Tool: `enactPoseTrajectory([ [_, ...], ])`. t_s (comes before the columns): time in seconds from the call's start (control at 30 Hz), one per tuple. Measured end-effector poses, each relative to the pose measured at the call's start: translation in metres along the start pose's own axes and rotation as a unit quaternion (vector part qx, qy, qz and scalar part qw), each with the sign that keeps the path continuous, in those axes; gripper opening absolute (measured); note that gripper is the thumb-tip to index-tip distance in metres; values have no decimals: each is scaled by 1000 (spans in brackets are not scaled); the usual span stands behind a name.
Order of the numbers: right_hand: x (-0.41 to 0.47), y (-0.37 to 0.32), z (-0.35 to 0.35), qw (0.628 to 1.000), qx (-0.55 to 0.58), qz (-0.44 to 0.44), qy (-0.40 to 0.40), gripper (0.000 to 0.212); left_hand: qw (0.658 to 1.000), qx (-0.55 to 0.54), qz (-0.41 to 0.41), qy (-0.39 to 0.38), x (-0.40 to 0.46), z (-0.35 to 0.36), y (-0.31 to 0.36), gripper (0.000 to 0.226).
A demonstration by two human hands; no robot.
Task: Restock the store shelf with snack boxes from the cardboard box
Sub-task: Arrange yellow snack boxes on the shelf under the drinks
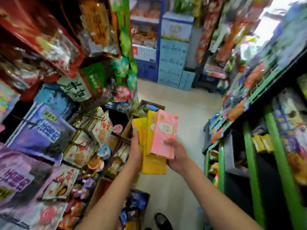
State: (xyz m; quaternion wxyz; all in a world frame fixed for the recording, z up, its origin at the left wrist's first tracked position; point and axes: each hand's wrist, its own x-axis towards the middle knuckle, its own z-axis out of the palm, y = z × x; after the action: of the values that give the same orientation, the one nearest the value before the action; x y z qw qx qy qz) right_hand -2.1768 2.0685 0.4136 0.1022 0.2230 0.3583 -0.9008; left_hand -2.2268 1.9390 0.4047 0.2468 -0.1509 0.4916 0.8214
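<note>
Both hands hold a fanned stack of snack boxes over the aisle floor (186, 113), between the two shelves. The left hand (135, 151) grips the yellow boxes (144, 135) along their left edge, fingers curled behind them. The right hand (176, 155) holds the pink box (166, 130) from the right, thumb pressed on its front, fingers underneath. An open cardboard box (149, 105) sits on the floor just beyond.

— What colours are the snack boxes at frame centre?
— One pink box (164, 135) with a white label, the yellow boxes (150, 146) behind it plain
— And the sides?
— Green shelf posts (249, 163) on the right, purple packs (41, 130) with white lettering on the left, pale blue cartons (172, 63) top centre
</note>
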Motion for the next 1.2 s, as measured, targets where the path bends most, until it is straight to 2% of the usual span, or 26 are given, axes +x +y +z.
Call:
enactPoseTrajectory([
  [0.2, -63, -47, 6, 990, 50, -135, 4, 38, 992, 83, 48, -83, -26, 71, 8, 51],
  [0.33, -112, -76, 3, 978, 63, -192, 50, 35, 974, 82, -17, -209, -34, 108, 18, 49],
  [0.47, -160, -97, -6, 959, 119, -245, 75, 52, 936, 79, -50, -340, -51, 142, 19, 47],
  [0.53, -180, -107, -6, 952, 133, -265, 75, 63, 920, 81, -61, -379, -59, 159, 17, 54],
  [0.6, -199, -117, -5, 944, 134, -292, 74, 65, 905, 92, -77, -407, -69, 177, 17, 57],
  [0.77, -247, -132, -11, 928, 131, -333, 105, 52, 880, 124, -104, -446, -97, 217, 4, 57],
  [0.83, -266, -138, -19, 924, 133, -332, 138, 44, 871, 141, -131, -453, -110, 233, -7, 56],
  [0.93, -294, -151, -35, 912, 126, -332, 203, 45, 850, 186, -170, -462, -131, 263, -19, 57],
  [1.0, -313, -159, -46, 906, 122, -325, 241, 41, 845, 218, -160, -461, -141, 284, -29, 58],
  [1.07, -327, -168, -59, 900, 119, -320, 270, 37, 835, 250, -150, -467, -149, 304, -40, 45],
  [1.2, -343, -188, -90, 874, 124, -348, 317, 45, 817, 295, -132, -477, -154, 349, -59, 33],
])
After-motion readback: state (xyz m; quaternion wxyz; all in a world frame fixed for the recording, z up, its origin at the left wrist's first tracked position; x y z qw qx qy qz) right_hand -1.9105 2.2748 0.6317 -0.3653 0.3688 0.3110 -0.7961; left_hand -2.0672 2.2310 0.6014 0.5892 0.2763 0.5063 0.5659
